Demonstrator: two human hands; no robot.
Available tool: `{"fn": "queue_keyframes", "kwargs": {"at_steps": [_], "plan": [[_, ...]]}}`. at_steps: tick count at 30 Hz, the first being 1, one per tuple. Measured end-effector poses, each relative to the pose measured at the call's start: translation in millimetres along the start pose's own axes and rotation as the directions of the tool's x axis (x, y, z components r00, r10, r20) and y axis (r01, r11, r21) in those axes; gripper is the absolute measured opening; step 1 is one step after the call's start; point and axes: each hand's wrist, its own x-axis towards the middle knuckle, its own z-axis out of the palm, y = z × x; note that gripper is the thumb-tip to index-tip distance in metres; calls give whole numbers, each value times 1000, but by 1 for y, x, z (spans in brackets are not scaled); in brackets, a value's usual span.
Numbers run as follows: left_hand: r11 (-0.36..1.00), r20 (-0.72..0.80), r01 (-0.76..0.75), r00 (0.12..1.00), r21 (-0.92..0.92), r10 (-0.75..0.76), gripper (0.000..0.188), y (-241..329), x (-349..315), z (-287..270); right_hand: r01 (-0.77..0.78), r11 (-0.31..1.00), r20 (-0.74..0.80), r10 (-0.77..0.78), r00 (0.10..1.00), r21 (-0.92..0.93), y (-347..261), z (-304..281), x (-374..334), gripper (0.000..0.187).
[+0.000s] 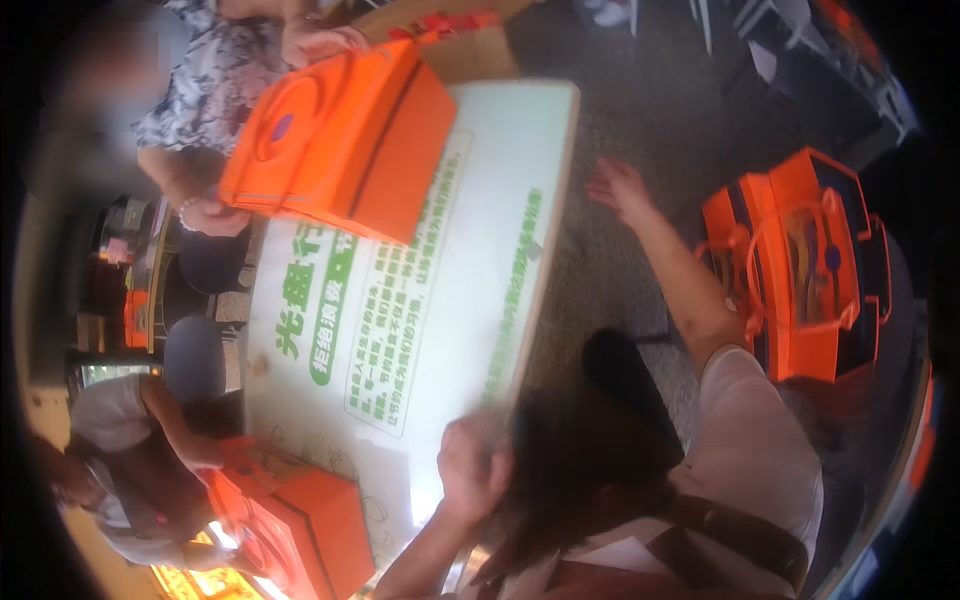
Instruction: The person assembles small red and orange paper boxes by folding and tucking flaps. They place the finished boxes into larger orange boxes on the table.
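Note:
My left hand point(475, 466) is at the near edge of the white table point(520, 130), its fingers curled; what they hold, if anything, is hidden. My right hand point(618, 190) reaches out past the table's right edge with its fingers stretched, and nothing shows in it. On the far part of the table a big orange gift box point(345, 135) stands between a co-worker's two hands. A second orange box point(300, 520) is at the near left, with another person's hands on it. To the right of my right arm are orange carrier bags point(800, 270) with loop handles.
Green lettering covers the tabletop. Grey stools point(193, 358) stand along the table's left side. Behind the far box lies an open cardboard carton point(465, 50). Dark floor point(640, 80) and white chair legs show at the upper right.

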Motion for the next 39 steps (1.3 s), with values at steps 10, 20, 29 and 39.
{"fn": "queue_keyframes", "kwargs": {"at_steps": [10,20,29,39], "plan": [[988,-59,140,988,-63,-144,25,8,-12,12,-294,956,38,293,955,14,161,2,-111,26],[978,-80,206,975,-17,-207,25,11,-11,11,-216,820,-5,251,968,-530,121,-8,-52,54],[991,-114,132,985,19,-129,26,9,-6,16,-214,532,-41,319,947,-819,134,-47,3,53],[994,-148,107,983,10,-105,25,15,1,8,-181,947,94,212,973,-266,85,-38,-58,49]]}}
